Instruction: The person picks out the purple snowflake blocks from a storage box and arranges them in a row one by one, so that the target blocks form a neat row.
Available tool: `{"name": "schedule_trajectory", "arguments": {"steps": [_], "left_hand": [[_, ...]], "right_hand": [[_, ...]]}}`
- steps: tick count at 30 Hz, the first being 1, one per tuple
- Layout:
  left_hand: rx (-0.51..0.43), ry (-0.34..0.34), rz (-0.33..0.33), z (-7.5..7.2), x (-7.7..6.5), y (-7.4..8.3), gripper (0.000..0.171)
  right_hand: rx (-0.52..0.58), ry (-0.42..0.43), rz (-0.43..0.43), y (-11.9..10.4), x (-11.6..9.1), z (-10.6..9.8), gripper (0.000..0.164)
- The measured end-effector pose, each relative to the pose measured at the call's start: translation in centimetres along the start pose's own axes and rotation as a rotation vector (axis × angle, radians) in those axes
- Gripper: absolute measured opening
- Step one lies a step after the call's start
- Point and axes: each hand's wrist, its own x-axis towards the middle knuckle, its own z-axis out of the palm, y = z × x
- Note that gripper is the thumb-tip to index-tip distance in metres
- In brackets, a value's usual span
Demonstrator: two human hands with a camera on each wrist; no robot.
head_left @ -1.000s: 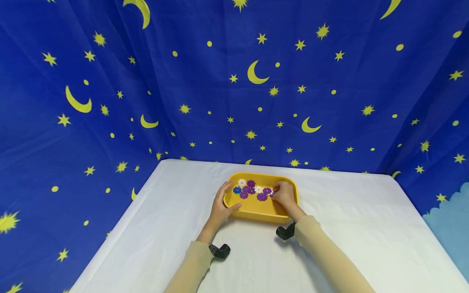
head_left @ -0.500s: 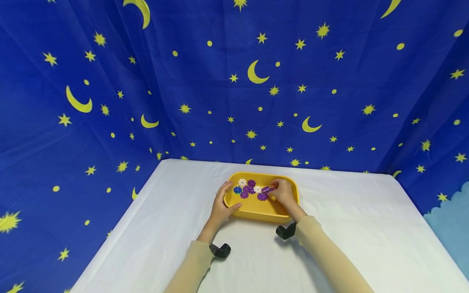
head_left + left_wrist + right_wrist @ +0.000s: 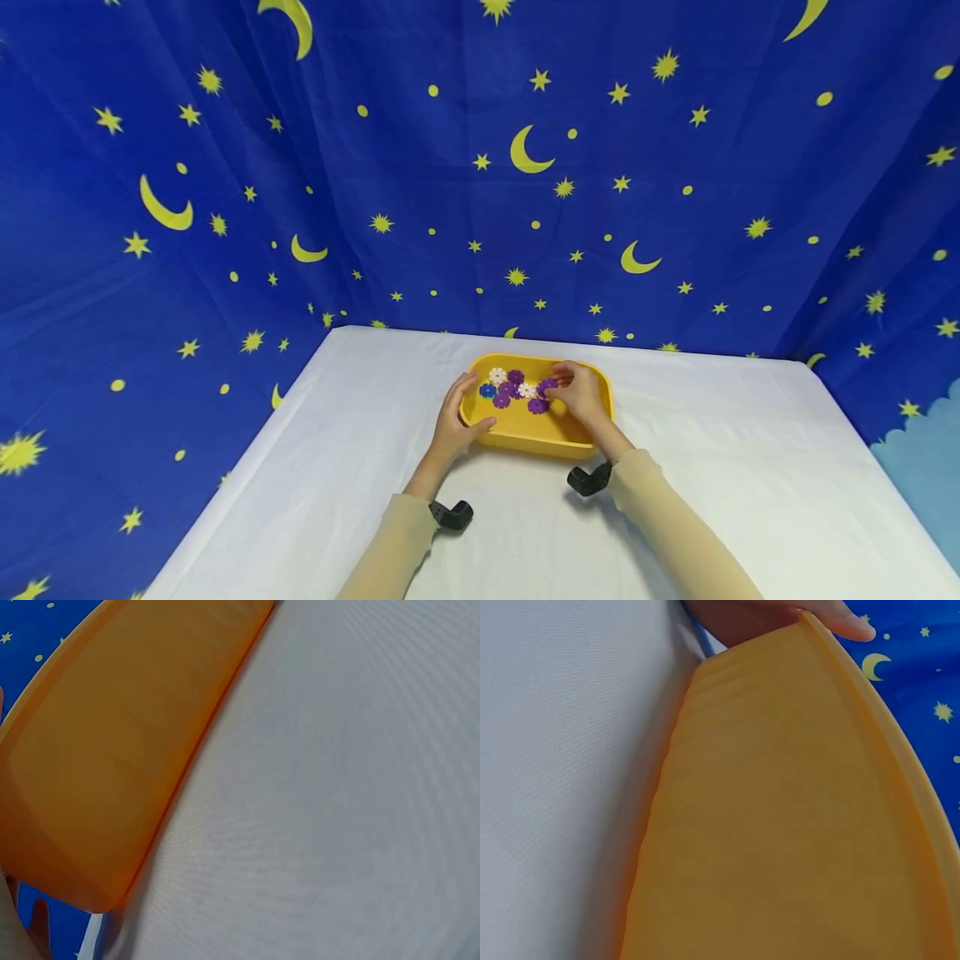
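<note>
In the head view a yellow plastic tub (image 3: pixel 525 443) holds several snowflake building discs: purple ones (image 3: pixel 502 401), white ones (image 3: pixel 497 376) and a blue one (image 3: pixel 487 390). My left hand (image 3: pixel 453 427) grips the tub's left end, its thumb over the front rim. Inside the right half, my right hand (image 3: pixel 581 395) pinches a purple snowflake disc (image 3: pixel 547 387) between thumb and fingers. Only the tub's outer wall (image 3: pixel 112 757) fills the left wrist view. The right wrist view has the same wall (image 3: pixel 780 795) and my left thumb at the rim; the discs are hidden there.
The tub stands on a table with a white cloth (image 3: pixel 360 417). Behind and beside the table hangs a blue curtain (image 3: pixel 450 192) with yellow moons and stars. Black wrist cameras, one near the left sleeve (image 3: pixel 452 515) and one near the right (image 3: pixel 589 479), stick out over the cloth.
My right hand has shifted left within the tub, bringing the purple disc from near the right end toward the other discs. My left hand stays on the tub.
</note>
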Motion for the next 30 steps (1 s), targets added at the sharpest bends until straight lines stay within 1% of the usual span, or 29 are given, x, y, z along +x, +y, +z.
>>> {"name": "schedule_trajectory", "arguments": {"steps": [7,13,15,21,23,27,28,30], "left_hand": [[-0.014,0.004,0.020,0.0,0.2,0.0,0.074],[-0.026,-0.009,0.007,-0.1,0.0,-0.1,0.075],[-0.024,-0.009,0.006,-0.1,-0.1,-0.2,0.075],[-0.019,0.002,0.024,0.0,-0.3,-0.4,0.078],[-0.012,0.001,0.031,0.0,-0.3,-0.3,0.078],[0.007,-0.002,0.046,-0.1,-0.3,-0.3,0.077],[0.012,0.000,0.052,-0.1,-0.3,-0.4,0.077],[0.021,0.006,0.051,0.0,-0.2,-1.2,0.079]], "right_hand": [[0.036,0.041,-0.013,-0.3,-0.2,-0.2,0.040],[0.053,0.077,-0.007,-0.4,-0.6,-0.4,0.039],[0.074,0.091,-0.019,-0.4,-0.7,-0.5,0.039],[0.138,0.121,-0.070,-0.3,-1.5,-1.3,0.039],[0.158,0.135,-0.071,-0.2,-1.7,-1.7,0.039],[0.164,0.163,-0.063,-0.2,-2.2,-2.5,0.038],[0.163,0.168,-0.055,-0.2,-2.3,-2.7,0.038],[0.148,0.175,-0.043,-0.3,-2.4,-3.2,0.039]]}}
